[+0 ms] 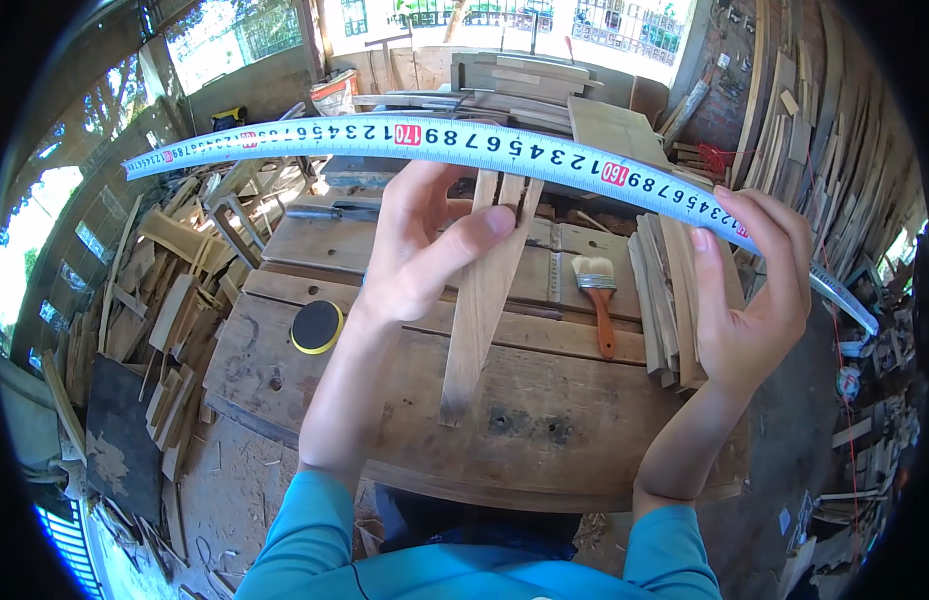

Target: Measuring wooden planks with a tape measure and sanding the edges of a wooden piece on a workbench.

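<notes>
Wooden workbench (605,430) takes up the middle, in front of the person. Over it, well off the top, the measuring tape (485,142): white blade, blue edges, long axis running left to right in a shallow arch, face toward the camera. Stack of wood strips (653,300) on the bench, right side. Right hand (755,335) is the one on the tape: thumb and fingers pinched nearly closed on the blade, right of its middle. From that pinch most of the blade stretches away left and slightly up, past the left hand, its left end pointing out left and dipping a little; the short remainder drops down-right behind the right hand, end too small to make out. Left hand (420,250) is wrapped around a wooden piece (485,290), thumb across its face, other fingers mostly hidden; whether it also touches the tape, can't tell. Wooden piece sits to the right of that palm, long axis steep, slotted end pointing up and slightly right, just under the blade, plain end down-left. Brush (598,282) on bench between piece and stack; round yellow-rimmed disc (317,327) beside left forearm.
</notes>
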The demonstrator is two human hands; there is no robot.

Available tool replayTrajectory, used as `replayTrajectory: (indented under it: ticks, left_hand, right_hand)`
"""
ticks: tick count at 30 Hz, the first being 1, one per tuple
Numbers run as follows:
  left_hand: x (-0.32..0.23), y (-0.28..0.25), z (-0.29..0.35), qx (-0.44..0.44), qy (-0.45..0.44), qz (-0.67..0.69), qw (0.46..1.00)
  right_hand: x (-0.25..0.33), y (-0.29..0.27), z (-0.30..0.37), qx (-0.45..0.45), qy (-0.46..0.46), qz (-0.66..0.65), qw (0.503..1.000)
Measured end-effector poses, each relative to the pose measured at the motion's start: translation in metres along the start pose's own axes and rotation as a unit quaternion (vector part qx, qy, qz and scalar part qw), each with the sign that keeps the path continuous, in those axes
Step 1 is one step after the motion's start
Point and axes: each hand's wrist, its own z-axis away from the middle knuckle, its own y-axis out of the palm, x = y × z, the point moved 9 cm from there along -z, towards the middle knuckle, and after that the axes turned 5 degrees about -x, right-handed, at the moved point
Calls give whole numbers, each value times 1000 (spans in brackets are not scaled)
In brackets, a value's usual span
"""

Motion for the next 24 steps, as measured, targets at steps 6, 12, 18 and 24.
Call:
replayTrajectory:
  ticks: [6,12,18,24]
  left_hand:
    - [-2,1,-1,5,7,-9,1000]
    - [-1,0,0,3,6,-5,1000]
    - [-2,-2,0,-1,11,15,1000]
    - [-4,-3,0,-15,11,-10,1000]
  right_hand:
    - [-1,0,0,-3,3,-7,1000]
    - [0,3,1,5,5,-16,1000]
    - [3,2,0,1,5,-26,1000]
    - [5,2,-1,0,-4,-22,1000]
